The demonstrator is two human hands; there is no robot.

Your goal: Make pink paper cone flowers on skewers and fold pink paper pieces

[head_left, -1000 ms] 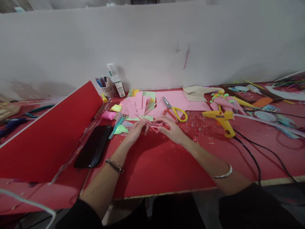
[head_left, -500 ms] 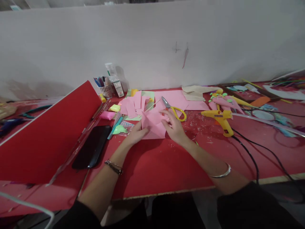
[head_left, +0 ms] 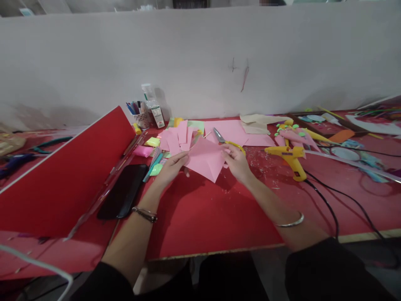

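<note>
Between my hands is a sheet of pink paper (head_left: 205, 156), creased and turned so one corner points toward me. My left hand (head_left: 173, 167) pinches its left edge. At the opposite edge, my right hand (head_left: 236, 162) grips it between thumb and fingers. Just behind the sheet lie scissors (head_left: 219, 136) with yellow handles, partly hidden by my right hand. Cut pink paper strips (head_left: 177, 138) are piled beyond my left hand, and larger pink sheets (head_left: 230, 129) lie behind the scissors.
A yellow glue gun (head_left: 290, 156) with a black cord rests to the right. On the left are a black phone (head_left: 123, 190), a slanted red board (head_left: 69, 175), and a packet of green clay (head_left: 156, 169). A pen cup (head_left: 142, 120) and a bottle (head_left: 153, 106) stand by the wall.
The pink paper has been opened out flatter and raised off the table, and its lower corner now points toward me. My hands have moved apart to its two sides.
</note>
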